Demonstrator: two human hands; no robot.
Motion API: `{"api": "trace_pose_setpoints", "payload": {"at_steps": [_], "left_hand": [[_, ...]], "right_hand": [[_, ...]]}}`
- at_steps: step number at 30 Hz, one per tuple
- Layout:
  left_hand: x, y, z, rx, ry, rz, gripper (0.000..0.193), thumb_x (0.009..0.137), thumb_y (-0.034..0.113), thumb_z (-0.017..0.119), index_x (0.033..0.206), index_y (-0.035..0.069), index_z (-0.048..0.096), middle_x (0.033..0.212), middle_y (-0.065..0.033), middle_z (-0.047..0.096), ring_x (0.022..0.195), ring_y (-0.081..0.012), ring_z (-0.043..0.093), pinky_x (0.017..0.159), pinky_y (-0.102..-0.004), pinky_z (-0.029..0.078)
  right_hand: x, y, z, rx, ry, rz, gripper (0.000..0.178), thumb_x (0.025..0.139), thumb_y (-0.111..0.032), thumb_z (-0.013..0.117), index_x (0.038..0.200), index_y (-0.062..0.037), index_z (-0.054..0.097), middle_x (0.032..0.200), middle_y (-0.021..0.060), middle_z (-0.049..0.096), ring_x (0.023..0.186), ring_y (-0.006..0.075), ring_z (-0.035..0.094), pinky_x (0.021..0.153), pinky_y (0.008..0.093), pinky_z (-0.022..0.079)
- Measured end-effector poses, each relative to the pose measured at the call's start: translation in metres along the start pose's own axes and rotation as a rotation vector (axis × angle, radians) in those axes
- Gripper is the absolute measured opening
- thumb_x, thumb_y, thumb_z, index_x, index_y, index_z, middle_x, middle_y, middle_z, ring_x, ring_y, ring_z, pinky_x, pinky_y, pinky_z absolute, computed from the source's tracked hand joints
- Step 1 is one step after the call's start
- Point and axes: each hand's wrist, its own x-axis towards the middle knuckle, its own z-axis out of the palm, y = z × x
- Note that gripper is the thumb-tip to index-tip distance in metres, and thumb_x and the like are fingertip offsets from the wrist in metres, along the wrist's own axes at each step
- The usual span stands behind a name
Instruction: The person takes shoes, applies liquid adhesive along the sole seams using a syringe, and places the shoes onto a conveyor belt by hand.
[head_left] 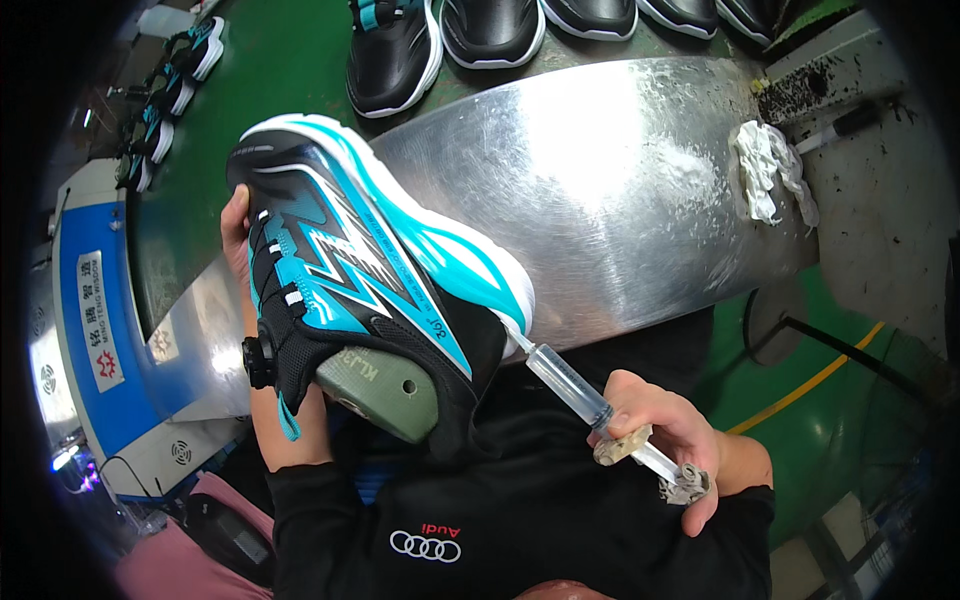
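Observation:
A black and turquoise sports shoe [330, 240] with a white and turquoise sole is tilted up in front of me, toe pointing away. Inside its opening sits a green shoe last [400, 395] with a small hole. My left hand [236, 232] is closed round the forefoot's left side; most of its fingers are hidden behind the shoe. In my right hand [665, 425] is a clear plastic syringe [568, 383], with thumb and fingers around its flange and plunger end. The syringe tip meets the shoe near the heel, where sole and upper join.
Several matching black shoes [490, 30] stand in a row beyond the metal plate [600, 200]. More shoes [170, 95] line up at the far left. A crumpled white cloth [765, 170] lies on the right near a brush-like tool [840, 128]. A blue and white machine panel [100, 330] stands at left.

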Motion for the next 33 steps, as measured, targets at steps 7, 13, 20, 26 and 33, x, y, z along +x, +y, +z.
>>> {"api": "trace_pose_setpoints", "payload": {"at_steps": [7,13,20,26,33], "left_hand": [[-0.031,0.024,-0.035,0.169,0.119,-0.068,0.036,0.089,0.026,0.049,0.115,0.000,0.054,0.104,-0.0154,0.063,0.095,-0.0268,0.063,0.085,-0.0420,0.051],[-0.059,0.032,-0.048,0.429,0.118,-0.008,0.042,0.088,0.023,0.051,0.120,-0.003,0.047,0.111,-0.0166,0.059,0.096,-0.0280,0.061,0.087,-0.0404,0.049],[-0.108,0.033,-0.066,0.369,0.108,-0.006,0.040,0.092,0.020,0.042,0.125,-0.002,0.043,0.121,-0.0159,0.053,0.108,-0.0269,0.054,0.096,-0.0382,0.042],[-0.167,0.030,-0.101,0.365,0.266,-0.049,0.042,0.090,0.020,0.049,0.128,0.002,0.045,0.129,-0.0138,0.049,0.118,-0.0286,0.048,0.101,-0.0428,0.039],[-0.205,0.006,-0.090,0.233,0.182,-0.125,0.049,0.086,0.011,0.047,0.133,-0.001,0.038,0.135,-0.0164,0.044,0.123,-0.0313,0.044,0.106,-0.0448,0.033]], "right_hand": [[0.000,0.011,-0.003,0.016,0.020,-0.015,0.099,0.060,-0.067,0.069,0.125,0.0032,0.044,0.104,0.0084,0.056,0.077,0.0138,0.038,0.067,0.0258,0.029],[0.006,0.018,-0.008,-0.026,0.006,-0.030,0.095,0.061,-0.060,0.073,0.126,0.0022,0.043,0.109,0.0087,0.056,0.083,0.0169,0.044,0.076,0.0278,0.034],[0.019,0.021,-0.010,-0.158,-0.052,-0.073,0.092,0.061,-0.054,0.075,0.127,0.0000,0.042,0.114,0.0096,0.055,0.093,0.0215,0.048,0.083,0.0323,0.035],[0.023,0.022,-0.004,-0.197,-0.059,-0.080,0.090,0.059,-0.050,0.077,0.126,-0.0017,0.043,0.115,0.0091,0.055,0.095,0.0225,0.049,0.084,0.0335,0.035],[0.021,0.019,0.004,-0.242,-0.043,-0.078,0.088,0.060,-0.049,0.077,0.125,-0.0007,0.044,0.113,0.0094,0.055,0.090,0.0225,0.050,0.080,0.0326,0.035]]}}
